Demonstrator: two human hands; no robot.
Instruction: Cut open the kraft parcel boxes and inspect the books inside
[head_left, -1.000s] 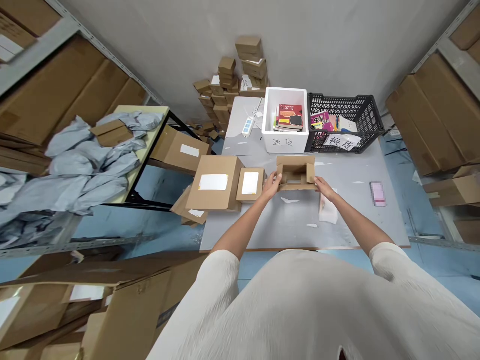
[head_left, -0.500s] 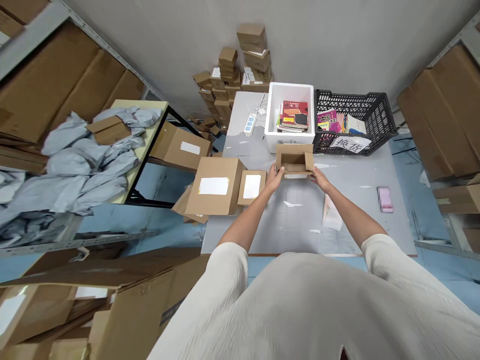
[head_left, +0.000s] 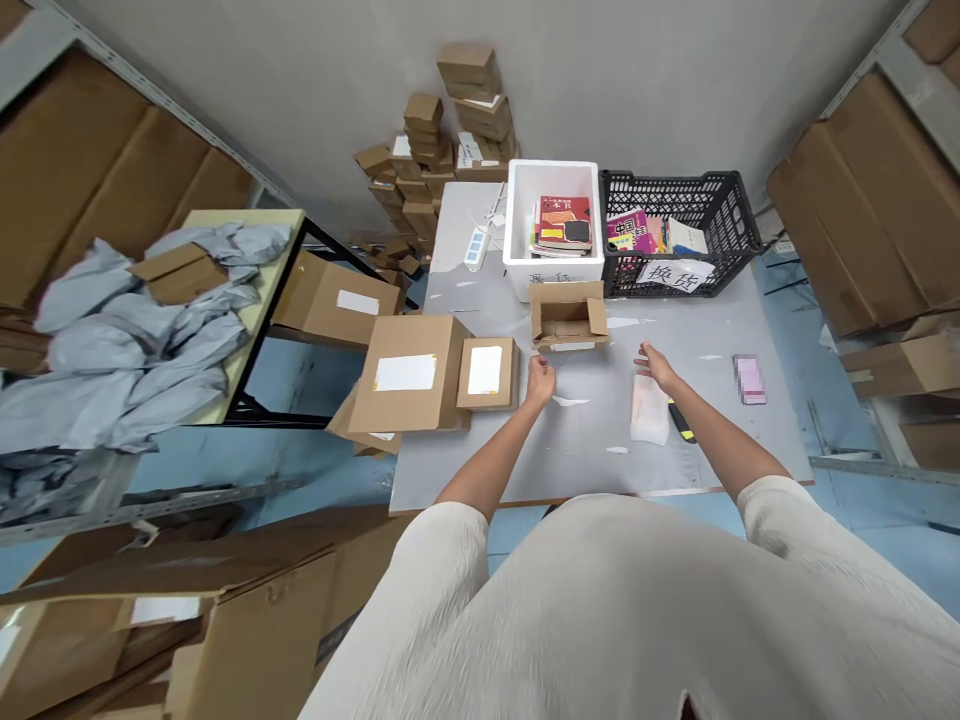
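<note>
A small open cardboard box rests on the grey table in front of the white foam bin, its flaps up and its inside showing. Just below its near left corner is my left hand, fingers curled in, with nothing visible in it. My right hand hovers off to the right of the box, fingers apart and holding nothing. Beneath that hand lies a whitish, pinkish flat packet. A black and yellow utility knife lies beside the packet, partly hidden by my right forearm.
Books sit in the white foam bin and the black crate. Two closed cartons, a large one and a smaller one, stand at the table's left. A pink phone-like item lies right; a power strip lies behind.
Both hands have let go of the small open box, which now stands on the table. My right hand has drawn away to the right; my left has dropped slightly toward me. The view has shifted.
</note>
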